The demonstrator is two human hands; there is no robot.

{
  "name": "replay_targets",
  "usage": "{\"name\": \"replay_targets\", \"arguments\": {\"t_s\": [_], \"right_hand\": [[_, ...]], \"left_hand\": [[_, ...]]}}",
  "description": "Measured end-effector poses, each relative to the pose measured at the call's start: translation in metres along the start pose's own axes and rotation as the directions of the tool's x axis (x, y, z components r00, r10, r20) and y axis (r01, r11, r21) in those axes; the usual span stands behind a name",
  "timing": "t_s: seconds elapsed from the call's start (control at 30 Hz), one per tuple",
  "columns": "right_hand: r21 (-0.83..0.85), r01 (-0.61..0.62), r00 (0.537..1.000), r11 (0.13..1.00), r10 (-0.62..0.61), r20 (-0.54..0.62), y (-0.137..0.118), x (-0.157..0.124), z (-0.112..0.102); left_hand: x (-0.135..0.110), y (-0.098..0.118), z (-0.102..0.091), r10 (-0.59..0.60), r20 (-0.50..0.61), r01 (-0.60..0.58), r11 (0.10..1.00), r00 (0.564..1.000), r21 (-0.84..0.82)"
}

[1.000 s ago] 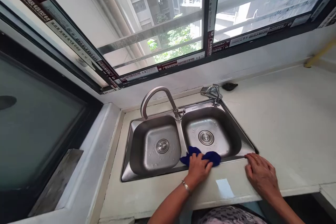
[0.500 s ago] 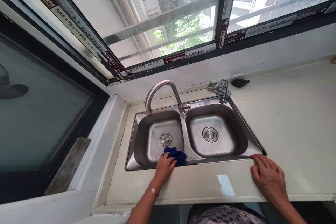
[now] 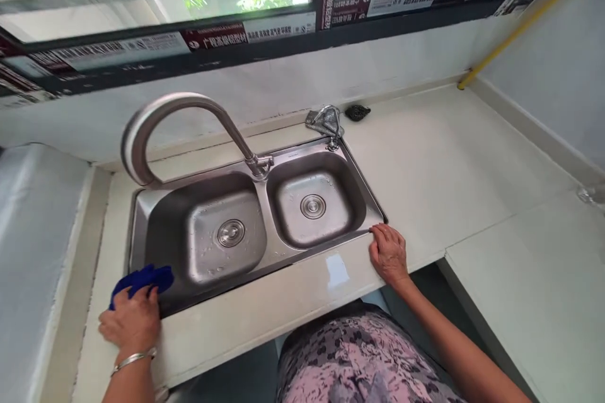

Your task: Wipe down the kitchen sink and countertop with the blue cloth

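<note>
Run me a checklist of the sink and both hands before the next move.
1. Cloth in hand: ok. The left hand has the blue cloth at the near left corner of the sink.
2. Right hand placed: ok. The right hand rests at the sink's near right corner, with no item visible in it.
3. Water off: ok. No stream shows from the tall faucet.
4. Basins dry: not ok. Droplets show in the left basin and the right basin.
5. Cloth dampness: cannot tell from this view.
</note>
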State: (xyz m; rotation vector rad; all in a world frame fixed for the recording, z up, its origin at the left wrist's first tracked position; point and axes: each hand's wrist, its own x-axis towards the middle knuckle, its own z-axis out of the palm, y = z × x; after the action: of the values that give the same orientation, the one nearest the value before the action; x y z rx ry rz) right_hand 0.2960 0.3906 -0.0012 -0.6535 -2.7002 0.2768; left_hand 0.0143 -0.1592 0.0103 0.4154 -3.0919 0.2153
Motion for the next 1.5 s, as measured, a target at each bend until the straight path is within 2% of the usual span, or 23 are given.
{"name": "replay_targets", "arguments": {"t_s": [0.1, 0.2, 0.27, 0.37, 0.43, 0.53, 0.8, 1.07, 1.2, 1.37, 1.5], "right_hand": [[-0.015, 0.001, 1.0, 1.0, -0.001, -0.031, -0.001, 0.0, 0.0], [-0.041, 0.02, 0.998, 0.999, -0.022, -0.051, -0.001, -0.002, 0.001], [-0.057, 0.036, 0.998, 0.998, -0.039, -0.058, 0.001, -0.004, 0.002], [-0.078, 0.064, 0.995, 0.995, -0.07, -0.076, 0.006, -0.008, 0.007], [-0.082, 0.078, 0.993, 0.994, -0.084, -0.079, 0.01, -0.011, 0.012], [-0.085, 0.095, 0.989, 0.992, -0.104, -0.107, 0.015, -0.014, 0.018], [-0.136, 0.127, 0.981, 0.983, -0.144, -0.127, 0.019, -0.015, 0.019], [-0.137, 0.107, 0.988, 0.985, -0.12, -0.096, 0.017, -0.014, 0.012], [-0.126, 0.069, 0.995, 0.99, -0.078, -0.069, 0.014, -0.013, 0.009], [-0.128, 0.042, 0.998, 0.991, -0.047, -0.034, 0.016, -0.015, 0.01], [-0.106, 0.042, 0.998, 0.994, -0.047, -0.042, 0.021, -0.018, 0.011]], "left_hand": [[0.006, -0.001, 0.016, -0.076, -0.055, 0.077, 0.997, 0.996, 0.023], [0.014, 0.001, 0.018, -0.084, -0.112, 0.082, 0.996, 0.99, -0.026], [0.019, 0.002, 0.01, -0.022, -0.124, 0.017, 0.999, 0.992, -0.038], [0.03, 0.004, -0.008, 0.18, -0.078, -0.178, 0.983, 0.981, 0.037], [0.04, 0.007, -0.018, 0.239, -0.067, -0.235, 0.97, 0.969, 0.068], [0.058, 0.012, -0.024, 0.249, -0.084, -0.244, 0.967, 0.965, 0.068], [0.114, 0.03, -0.02, 0.297, -0.095, -0.295, 0.955, 0.95, 0.034], [0.166, 0.073, -0.029, 0.313, -0.081, -0.316, 0.948, 0.946, -0.022], [0.19, 0.092, -0.042, 0.226, -0.09, -0.239, 0.956, 0.97, -0.17], [0.201, 0.107, -0.048, 0.165, -0.097, -0.182, 0.959, 0.982, -0.215], [0.201, 0.109, -0.038, 0.112, -0.105, -0.133, 0.965, 0.988, -0.224]]}}
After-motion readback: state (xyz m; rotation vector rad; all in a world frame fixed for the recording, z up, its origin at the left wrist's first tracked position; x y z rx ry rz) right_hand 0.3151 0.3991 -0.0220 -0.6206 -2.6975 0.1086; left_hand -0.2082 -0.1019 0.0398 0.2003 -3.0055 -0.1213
